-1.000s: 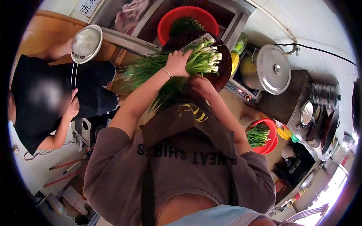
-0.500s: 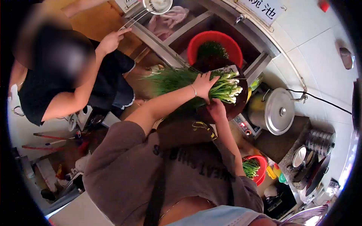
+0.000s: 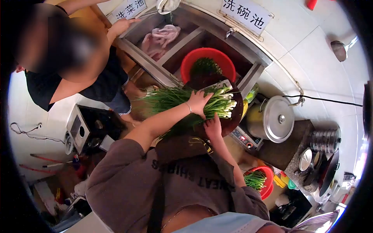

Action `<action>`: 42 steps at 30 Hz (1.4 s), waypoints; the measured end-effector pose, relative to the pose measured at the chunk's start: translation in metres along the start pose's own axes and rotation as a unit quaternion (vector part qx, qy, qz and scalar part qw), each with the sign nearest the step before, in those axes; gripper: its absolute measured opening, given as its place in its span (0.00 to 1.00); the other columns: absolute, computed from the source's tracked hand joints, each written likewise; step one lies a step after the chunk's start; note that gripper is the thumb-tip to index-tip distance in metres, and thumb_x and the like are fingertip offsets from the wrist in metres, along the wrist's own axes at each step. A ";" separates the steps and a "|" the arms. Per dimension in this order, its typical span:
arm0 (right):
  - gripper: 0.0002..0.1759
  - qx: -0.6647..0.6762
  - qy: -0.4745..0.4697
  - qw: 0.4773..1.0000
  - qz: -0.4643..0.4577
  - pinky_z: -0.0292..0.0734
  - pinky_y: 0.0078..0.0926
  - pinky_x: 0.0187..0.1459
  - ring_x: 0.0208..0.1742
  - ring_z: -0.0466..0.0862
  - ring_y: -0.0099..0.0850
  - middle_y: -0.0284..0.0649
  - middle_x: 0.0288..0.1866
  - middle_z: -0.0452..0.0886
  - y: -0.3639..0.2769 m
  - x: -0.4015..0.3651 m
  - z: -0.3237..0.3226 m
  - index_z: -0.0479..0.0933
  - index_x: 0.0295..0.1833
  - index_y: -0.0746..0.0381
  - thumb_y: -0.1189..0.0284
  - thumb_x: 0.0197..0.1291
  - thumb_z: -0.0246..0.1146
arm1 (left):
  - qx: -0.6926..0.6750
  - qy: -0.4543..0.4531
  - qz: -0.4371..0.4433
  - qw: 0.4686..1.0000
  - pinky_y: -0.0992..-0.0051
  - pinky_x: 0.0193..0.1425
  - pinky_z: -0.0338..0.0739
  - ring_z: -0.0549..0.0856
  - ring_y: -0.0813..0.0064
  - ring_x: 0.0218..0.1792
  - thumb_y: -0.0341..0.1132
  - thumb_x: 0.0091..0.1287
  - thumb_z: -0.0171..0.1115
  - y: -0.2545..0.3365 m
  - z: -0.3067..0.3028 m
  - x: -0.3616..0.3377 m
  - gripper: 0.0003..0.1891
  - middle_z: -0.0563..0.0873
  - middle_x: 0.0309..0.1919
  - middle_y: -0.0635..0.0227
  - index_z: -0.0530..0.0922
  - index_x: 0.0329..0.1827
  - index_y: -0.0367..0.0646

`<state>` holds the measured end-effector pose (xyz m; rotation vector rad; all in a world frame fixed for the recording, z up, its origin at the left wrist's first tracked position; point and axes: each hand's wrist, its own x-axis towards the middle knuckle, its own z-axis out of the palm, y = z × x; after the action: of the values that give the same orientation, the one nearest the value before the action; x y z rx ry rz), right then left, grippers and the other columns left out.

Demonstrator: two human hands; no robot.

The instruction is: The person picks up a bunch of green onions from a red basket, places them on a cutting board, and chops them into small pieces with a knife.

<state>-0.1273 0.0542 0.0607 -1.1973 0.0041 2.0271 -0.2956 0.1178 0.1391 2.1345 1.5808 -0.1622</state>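
Note:
A large bunch of scallions [image 3: 171,97] lies across a dark round chopping block [image 3: 235,123], white root ends to the right and green leaves to the left. My left hand [image 3: 198,102], with a bracelet at the wrist, is wrapped over the bunch near the white ends. Below it, my right hand [image 3: 213,126] has its fingers partly curled against the lower edge of the bunch. A pale flat rectangular thing [image 3: 218,84] with dark marks lies at the far side of the block, partly covered by the scallions.
Beyond the block, a red basin [image 3: 232,65] with chopped greens sits in a steel sink [image 3: 186,42]. A co-worker [image 3: 77,91] on the left holds a strainer [image 3: 168,5]. To the right stand a lidded pot [image 3: 278,118] and a lit digital scale [image 3: 245,138]; a red bowl [image 3: 268,190] holds more scallions.
The whole view has shifted a little, showing more of the sink and wall signs. My right hand's fingers have moved slightly along the bunch. My left hand stays on the scallions.

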 end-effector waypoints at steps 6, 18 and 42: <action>0.36 0.012 -0.080 0.997 0.001 0.54 0.36 0.66 0.63 0.66 0.29 0.28 0.67 0.68 -0.002 -0.013 0.020 0.66 0.68 0.50 0.39 0.61 0.56 | 0.041 0.060 0.015 0.997 0.46 0.65 0.63 0.67 0.40 0.66 0.67 0.25 0.79 -0.001 0.003 -0.009 0.74 0.63 0.68 0.39 0.47 0.78 0.50; 0.31 0.118 -0.192 0.973 0.048 0.53 0.39 0.74 0.76 0.59 0.38 0.39 0.76 0.58 -0.023 -0.032 0.046 0.53 0.76 0.56 0.53 0.74 0.43 | 0.044 0.020 0.021 0.999 0.38 0.65 0.59 0.68 0.40 0.65 0.73 0.19 0.76 -0.003 0.002 -0.005 0.79 0.66 0.65 0.38 0.44 0.79 0.51; 0.22 -0.160 -0.093 0.981 -0.050 0.61 0.46 0.65 0.67 0.69 0.35 0.38 0.62 0.71 -0.034 -0.034 0.048 0.67 0.64 0.58 0.69 0.65 0.58 | -0.104 -0.055 0.078 0.990 0.61 0.56 0.77 0.83 0.51 0.50 0.49 0.35 0.78 -0.042 -0.024 0.039 0.64 0.83 0.50 0.49 0.47 0.76 0.48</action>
<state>-0.1333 0.0752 0.1247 -1.1667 -0.4809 2.0946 -0.3264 0.1718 0.1330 2.0392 1.3020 -0.0599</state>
